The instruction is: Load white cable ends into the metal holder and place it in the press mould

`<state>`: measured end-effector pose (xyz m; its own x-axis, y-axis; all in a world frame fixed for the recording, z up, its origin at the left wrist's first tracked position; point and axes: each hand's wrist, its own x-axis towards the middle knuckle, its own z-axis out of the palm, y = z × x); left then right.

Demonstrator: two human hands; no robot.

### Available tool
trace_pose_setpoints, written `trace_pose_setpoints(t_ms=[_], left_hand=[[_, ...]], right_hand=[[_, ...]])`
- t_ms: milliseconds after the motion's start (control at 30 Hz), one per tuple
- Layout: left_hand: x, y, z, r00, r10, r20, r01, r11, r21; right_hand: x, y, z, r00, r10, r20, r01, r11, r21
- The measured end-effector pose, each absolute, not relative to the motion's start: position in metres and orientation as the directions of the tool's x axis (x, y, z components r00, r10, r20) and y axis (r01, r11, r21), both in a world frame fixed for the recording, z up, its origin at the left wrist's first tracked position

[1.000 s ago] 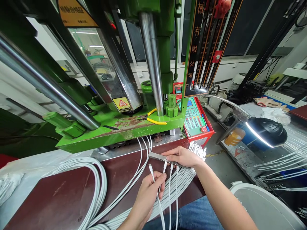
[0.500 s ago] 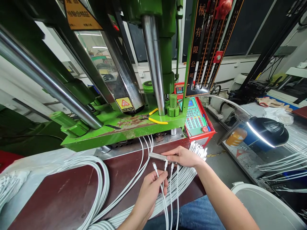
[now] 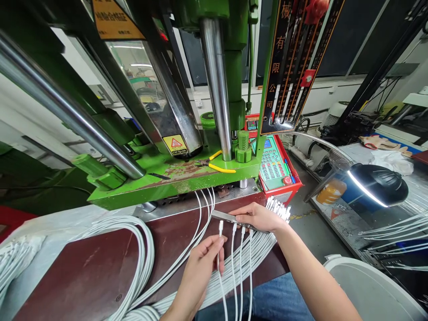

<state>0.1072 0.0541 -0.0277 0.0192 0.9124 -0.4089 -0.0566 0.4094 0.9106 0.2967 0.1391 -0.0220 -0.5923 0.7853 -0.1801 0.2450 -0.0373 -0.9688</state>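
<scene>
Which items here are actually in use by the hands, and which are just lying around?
In use:
- metal bar, under the right hand
- white cable, pinched by the left hand, its plug at the bar
- three cables hanging from the bar

Lying about:
- yellow-handled pliers on the green press
- keypad
- desk lamp
- cable bundle

The right hand (image 3: 259, 217) covered the far end of the slim grey metal bar (image 3: 223, 216). The white cables (image 3: 234, 276) ran off the bottom edge. The yellow label's (image 3: 115, 20) print was unreadable.
</scene>
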Motion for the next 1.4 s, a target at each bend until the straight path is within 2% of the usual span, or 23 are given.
trace_pose_setpoints(t_ms=[133,367,533,633,733,800,867,900,933,1000,1133,1233,1400], left_hand=[[0.108,0.055,-0.03,0.033,0.912,-0.41,0.015,0.409,0.912],[0.109,0.059,-0.033,0.026,0.907,-0.42,-0.037,0.42,0.907],[0.112,0.062,-0.031,0.028,0.907,-0.421,-0.088,0.422,0.902],[0.114,0.063,-0.031,0.075,0.899,-0.431,-0.088,0.436,0.895],[0.105,0.068,-0.031,0.125,0.898,-0.423,-0.001,0.426,0.905],[0.089,0.078,-0.029,0.042,0.947,-0.318,0.083,0.314,0.946],[0.071,0.096,-0.027,-0.146,0.972,-0.187,0.06,0.197,0.979],[0.063,0.108,-0.026,-0.253,0.953,-0.165,-0.016,0.166,0.986],[0.056,0.121,-0.025,-0.337,0.92,-0.199,-0.133,0.163,0.978],[0.051,0.147,-0.025,-0.374,0.885,-0.278,-0.259,0.188,0.947],[0.063,0.189,-0.03,-0.108,0.891,-0.441,-0.406,0.366,0.838],[0.067,0.201,-0.031,0.061,0.879,-0.473,-0.428,0.451,0.783],[0.056,0.199,-0.024,0.142,0.886,-0.442,-0.437,0.457,0.775]], right_hand=[[0.297,0.139,-0.021,-0.598,0.782,-0.177,0.261,-0.019,-0.965],[0.295,0.138,-0.02,-0.618,0.779,-0.105,0.309,0.118,-0.944],[0.294,0.136,-0.016,-0.629,0.773,-0.083,0.258,0.106,-0.96],[0.296,0.138,-0.017,-0.641,0.758,-0.121,0.262,0.068,-0.963],[0.299,0.14,-0.017,-0.636,0.752,-0.174,0.287,0.022,-0.958],[0.301,0.141,-0.016,-0.595,0.783,-0.18,0.351,0.052,-0.935],[0.303,0.142,-0.014,-0.537,0.827,-0.166,0.467,0.127,-0.875],[0.304,0.142,-0.013,-0.511,0.845,-0.157,0.529,0.166,-0.832],[0.304,0.143,-0.012,-0.492,0.858,-0.146,0.583,0.201,-0.787],[0.303,0.144,-0.01,-0.474,0.871,-0.129,0.657,0.253,-0.71],[0.291,0.141,-0.01,-0.47,0.876,-0.105,0.742,0.328,-0.585],[0.277,0.135,-0.009,-0.474,0.879,-0.058,0.806,0.406,-0.432],[0.244,0.129,-0.009,-0.543,0.84,0.004,0.82,0.531,-0.214]])
